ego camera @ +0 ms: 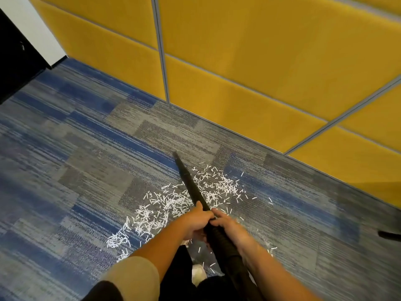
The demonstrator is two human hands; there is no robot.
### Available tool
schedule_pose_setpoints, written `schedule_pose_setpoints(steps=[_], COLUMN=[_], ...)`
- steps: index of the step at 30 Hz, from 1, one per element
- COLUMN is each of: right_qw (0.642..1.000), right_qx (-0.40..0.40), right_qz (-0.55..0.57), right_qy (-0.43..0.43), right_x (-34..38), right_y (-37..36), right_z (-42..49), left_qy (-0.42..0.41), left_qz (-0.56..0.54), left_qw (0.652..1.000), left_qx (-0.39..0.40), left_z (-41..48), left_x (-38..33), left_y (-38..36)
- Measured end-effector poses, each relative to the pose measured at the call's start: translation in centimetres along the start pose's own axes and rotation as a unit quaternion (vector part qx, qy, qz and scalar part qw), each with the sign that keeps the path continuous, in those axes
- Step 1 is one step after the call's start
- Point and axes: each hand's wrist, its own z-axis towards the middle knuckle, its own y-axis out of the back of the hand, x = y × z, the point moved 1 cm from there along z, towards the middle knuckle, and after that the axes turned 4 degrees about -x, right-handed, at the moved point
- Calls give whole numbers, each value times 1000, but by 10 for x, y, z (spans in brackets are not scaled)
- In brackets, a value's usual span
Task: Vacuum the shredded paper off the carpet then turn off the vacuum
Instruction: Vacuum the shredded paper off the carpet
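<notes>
White shredded paper [173,203] lies scattered in a band across the blue-grey carpet [86,148], from the lower left up toward the yellow wall. A black vacuum nozzle tube [188,181] runs over the paper, its narrow tip resting on the carpet past the far edge of the shreds. My left hand [195,222] grips the tube from the left. My right hand [230,227] grips the ribbed black hose [227,250] just behind it. The vacuum's body is out of view.
Yellow padded wall panels [260,72] run diagonally along the far side of the carpet. A dark cabinet or door [15,61] stands at the upper left. A dark object [390,235] pokes in at the right edge. My white shoe [198,276] shows between my arms.
</notes>
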Motion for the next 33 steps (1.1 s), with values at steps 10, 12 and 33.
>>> schedule_pose_setpoints(steps=[10,12,33], right_qw=[1000,1000,999], right_qx=[0,-9,-10], right_qz=[27,28,40], right_qy=[-2,-6,-4], right_x=[16,17,-24], right_y=[4,4,42], right_z=[-1,3,-34], left_qy=[-15,-17,-2], left_qz=[11,19,54], left_qw=[1000,1000,998], left_qx=[-4,-8,30], left_z=[1,4,-24], left_x=[-17,-20,2], left_y=[-7,-4,-55])
